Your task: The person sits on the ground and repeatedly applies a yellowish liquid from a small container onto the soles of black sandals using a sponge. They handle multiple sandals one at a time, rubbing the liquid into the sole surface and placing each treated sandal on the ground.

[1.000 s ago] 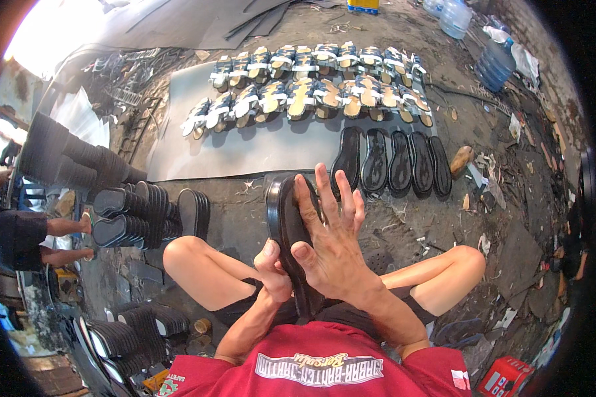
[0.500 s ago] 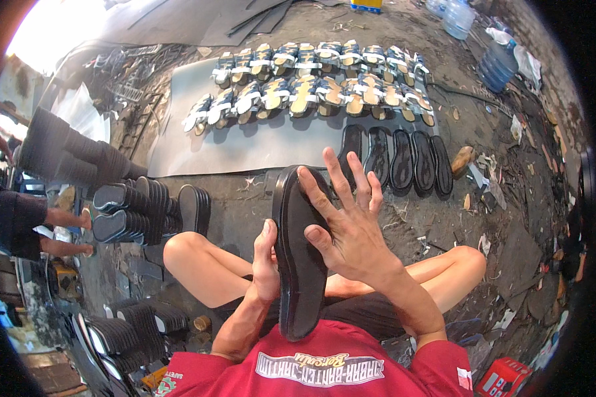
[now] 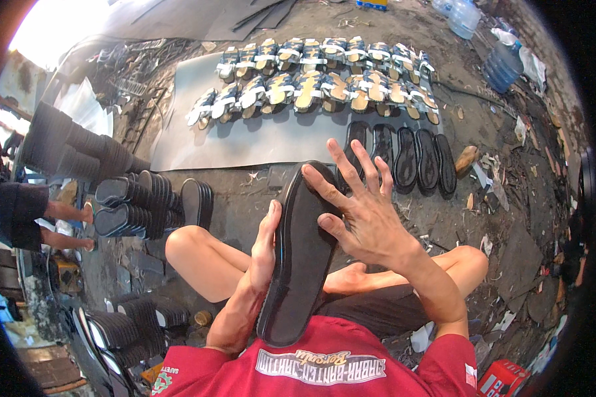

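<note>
A black shoe sole point(image 3: 301, 264) stands tilted in front of my chest, its flat inner face and raised rim toward me. My left hand point(image 3: 263, 255) grips its left edge, thumb up along the side and the other fingers hidden behind it. With its fingers spread, my right hand point(image 3: 376, 228) is over the sole's right side; the index fingertip meets the upper face and the thumb tip lies at the right edge. Beyond, several more black soles point(image 3: 406, 160) lie in a row, partly on a grey sheet point(image 3: 205, 142). Two rows of strapped sandals point(image 3: 308, 89) fill the sheet's far part.
Stacked black soles point(image 3: 122, 218) stand to my left, with taller piles point(image 3: 73, 145) behind and more point(image 3: 122, 331) nearer. Another person's legs point(image 3: 66, 212) are at the far left. Blue water jugs point(image 3: 502, 66) and scraps lie to the right. A red box point(image 3: 503, 378) sits at lower right.
The sole has tilted, its lower end swinging left and its top moving slightly right. Both hands moved with it; the right stays spread against it, a little farther right.
</note>
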Tool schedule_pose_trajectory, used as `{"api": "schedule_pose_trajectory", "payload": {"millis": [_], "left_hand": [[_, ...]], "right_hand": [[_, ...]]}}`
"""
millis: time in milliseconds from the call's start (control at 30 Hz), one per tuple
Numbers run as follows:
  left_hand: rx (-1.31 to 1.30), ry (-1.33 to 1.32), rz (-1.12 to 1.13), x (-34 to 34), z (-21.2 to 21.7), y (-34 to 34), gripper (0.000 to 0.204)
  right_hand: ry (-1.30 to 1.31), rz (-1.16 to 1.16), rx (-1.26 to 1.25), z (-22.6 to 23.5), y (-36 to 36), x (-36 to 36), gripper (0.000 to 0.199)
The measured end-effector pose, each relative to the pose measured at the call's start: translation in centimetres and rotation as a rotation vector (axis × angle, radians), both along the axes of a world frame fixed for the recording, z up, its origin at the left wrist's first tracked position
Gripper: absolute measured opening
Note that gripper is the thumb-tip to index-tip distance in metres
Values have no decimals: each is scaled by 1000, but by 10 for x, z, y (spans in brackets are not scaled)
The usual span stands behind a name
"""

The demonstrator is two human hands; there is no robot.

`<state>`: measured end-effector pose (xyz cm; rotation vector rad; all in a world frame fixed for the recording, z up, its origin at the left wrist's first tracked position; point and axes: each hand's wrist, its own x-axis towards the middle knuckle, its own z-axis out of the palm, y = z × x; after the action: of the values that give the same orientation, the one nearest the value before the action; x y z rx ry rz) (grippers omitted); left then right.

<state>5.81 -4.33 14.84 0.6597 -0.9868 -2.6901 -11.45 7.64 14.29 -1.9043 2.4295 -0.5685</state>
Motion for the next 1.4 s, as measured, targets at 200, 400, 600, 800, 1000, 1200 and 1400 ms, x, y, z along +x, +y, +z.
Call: {"api": "schedule_pose_trajectory", "payload": {"millis": [200,400,600,800,1000,1200,1400], "left_hand": [[-23,38,-36,0,-3,-8,75],[83,23,-30,-1,-5,-15,71],[163,-10,-36,0,-7,-18,71],[276,21,-58,-1,-16,-22,72],[331,-65,-53,-2,-22,-24,74],[199,-97,-6,0,-25,-18,70],[230,30,35,-11,-30,-22,66]], "right_hand": [[47,49,21,2,0,-5,68],[118,80,39,3,-1,-5,70],[97,132,61,-2,0,-5,70],[99,181,63,-5,2,-4,68],[117,233,78,-3,4,-2,68],[97,278,82,-5,7,2,69],[89,294,107,-2,11,9,69]]}}
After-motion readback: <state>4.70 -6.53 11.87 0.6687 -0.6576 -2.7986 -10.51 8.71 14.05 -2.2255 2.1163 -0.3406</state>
